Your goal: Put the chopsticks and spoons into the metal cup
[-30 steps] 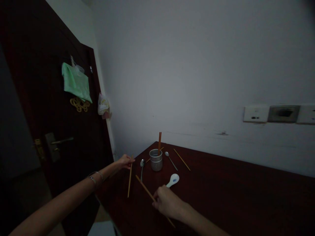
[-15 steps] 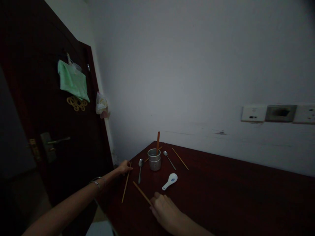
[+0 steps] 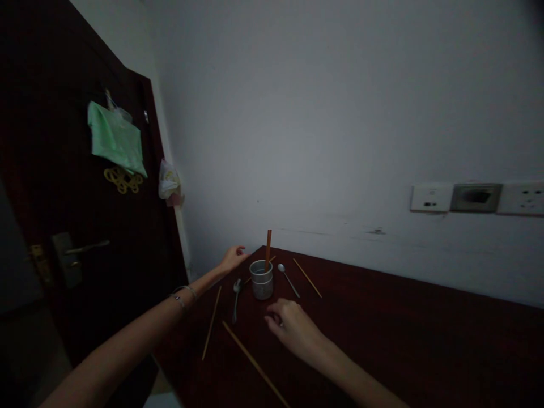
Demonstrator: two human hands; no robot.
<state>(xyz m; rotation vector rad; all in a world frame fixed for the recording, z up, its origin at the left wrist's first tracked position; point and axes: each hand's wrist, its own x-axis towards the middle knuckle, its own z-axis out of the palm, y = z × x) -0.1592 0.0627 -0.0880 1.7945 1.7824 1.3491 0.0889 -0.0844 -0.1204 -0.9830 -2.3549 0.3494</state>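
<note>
My left hand (image 3: pixel 234 258) is over the table's far left edge, fingers stretched out and holding nothing. Beside it stands a metal cup (image 3: pixel 261 281) with reddish-brown chopsticks (image 3: pixel 268 249) upright in it. In front of the cup is my right hand (image 3: pixel 291 322), fingers bent, with a gap between thumb and forefinger. It covers the spot of the white soup spoon, which is hidden. A metal spoon (image 3: pixel 236 297) lies left of the cup, another metal spoon (image 3: pixel 289 280) right of it. Loose chopsticks lie around: one at left (image 3: pixel 211 323), one in front (image 3: pixel 255 362), one at right (image 3: pixel 307 277), and one partly behind the cup.
The dark red table (image 3: pixel 382 323) runs along a pale wall with sockets (image 3: pixel 431 197) at right. At left is a dark door (image 3: pixel 140 238) with a lever handle (image 3: pixel 87 247) and a green cloth (image 3: pixel 114 139). A plastic bag (image 3: pixel 169 181) hangs by the frame.
My left hand has left the left chopstick and moved up and away toward the far corner. My right hand has let go of the front chopstick and moved forward over the white spoon.
</note>
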